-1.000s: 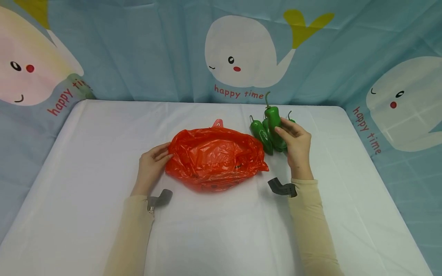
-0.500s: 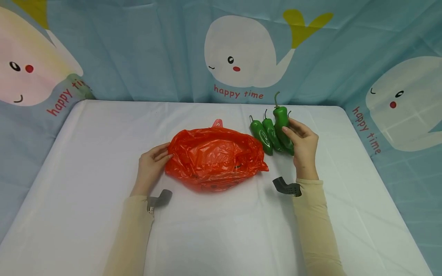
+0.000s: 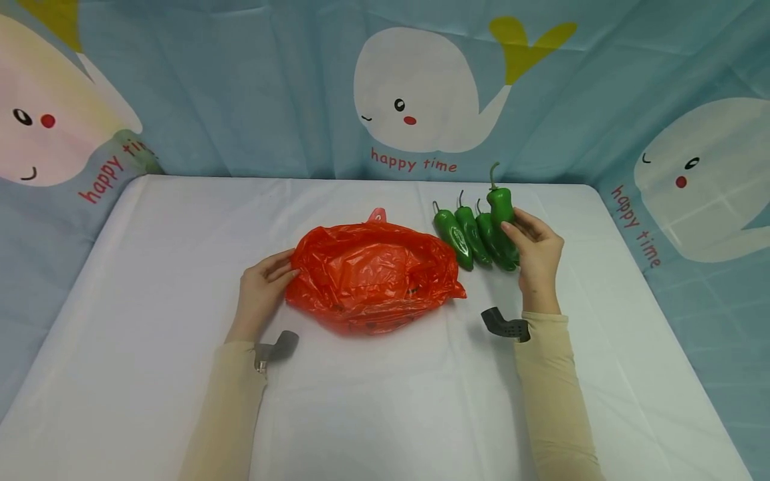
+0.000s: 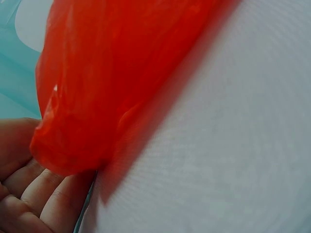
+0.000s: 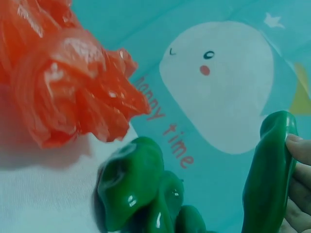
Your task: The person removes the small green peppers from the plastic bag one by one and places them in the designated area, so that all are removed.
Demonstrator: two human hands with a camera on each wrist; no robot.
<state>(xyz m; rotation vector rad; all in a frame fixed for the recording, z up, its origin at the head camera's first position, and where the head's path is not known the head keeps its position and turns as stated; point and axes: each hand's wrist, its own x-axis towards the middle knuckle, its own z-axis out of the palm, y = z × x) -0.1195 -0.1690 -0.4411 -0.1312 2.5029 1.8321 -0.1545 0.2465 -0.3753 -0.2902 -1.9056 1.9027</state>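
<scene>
A crumpled red plastic bag [image 3: 375, 274] lies at the middle of the white table, its mouth spread open. At its left edge my left hand [image 3: 261, 290] holds the plastic between thumb and fingers; in the left wrist view the red bag [image 4: 97, 97] rests against the curled fingers [image 4: 43, 194]. My right hand [image 3: 540, 260] pinches a green chili pepper [image 3: 500, 204] upright, stem up, above the right end of a row of peppers. The held pepper [image 5: 267, 179] shows apart from the others in the right wrist view.
Several green peppers, among them the leftmost one [image 3: 454, 239], lie side by side right of the bag, stems toward the back. A blue curtain [image 3: 289, 100] with whale prints hangs behind the table [image 3: 385, 401]. A dark camera mount sits on each wrist.
My right hand has moved to the right with the held pepper, uncovering more of the row beneath. The left hand and the bag have stayed in place.
</scene>
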